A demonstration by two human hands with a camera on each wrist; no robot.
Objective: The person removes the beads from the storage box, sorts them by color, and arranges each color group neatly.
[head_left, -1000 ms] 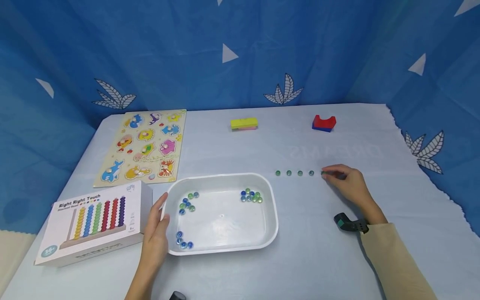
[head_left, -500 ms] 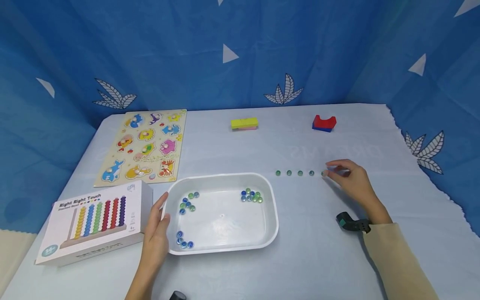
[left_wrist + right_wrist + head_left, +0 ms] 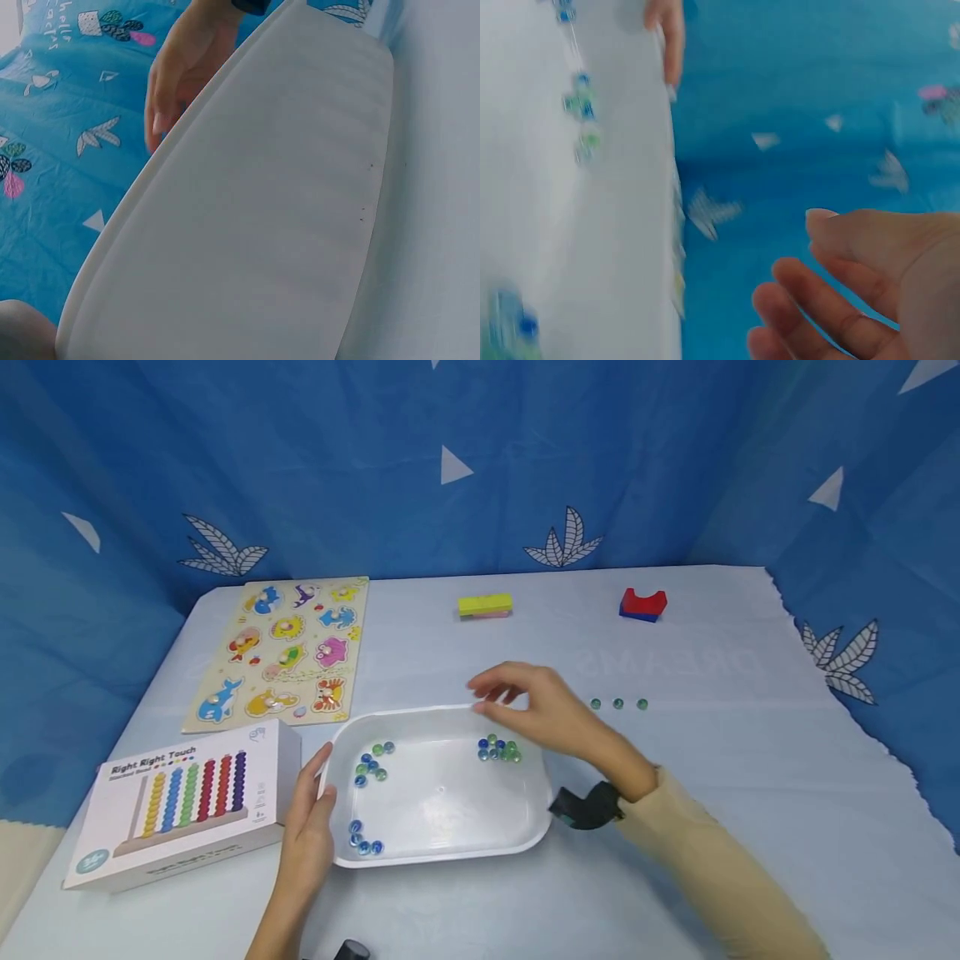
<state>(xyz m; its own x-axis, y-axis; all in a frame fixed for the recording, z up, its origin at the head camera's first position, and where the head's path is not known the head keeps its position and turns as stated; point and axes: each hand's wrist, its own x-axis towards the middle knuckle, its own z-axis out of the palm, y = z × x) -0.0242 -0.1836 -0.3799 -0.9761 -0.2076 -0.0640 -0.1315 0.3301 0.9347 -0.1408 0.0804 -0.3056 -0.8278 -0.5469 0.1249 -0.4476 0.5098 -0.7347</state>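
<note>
My left hand grips the left rim of a white plastic tray. Blue and green glass marbles lie in it in clusters: one at the right, others along the left side. Over the tray's far rim hovers my right hand, fingers loosely bent. In the right wrist view its thumb and fingertips are apart, with nothing between them. On the cloth to its right, three green marbles show in a spaced row; the row's left part is hidden behind the hand. The left wrist view mostly shows the tray's outer wall.
An abacus toy box stands left of the tray, in front of a wooden sea-animal puzzle board. Farther back are a yellow block and a red arch block on a blue one. A blue curtain hangs behind.
My right hand has let go of the green marble at the row's right end and swung left to the tray's far rim. The left hand keeps its hold.
</note>
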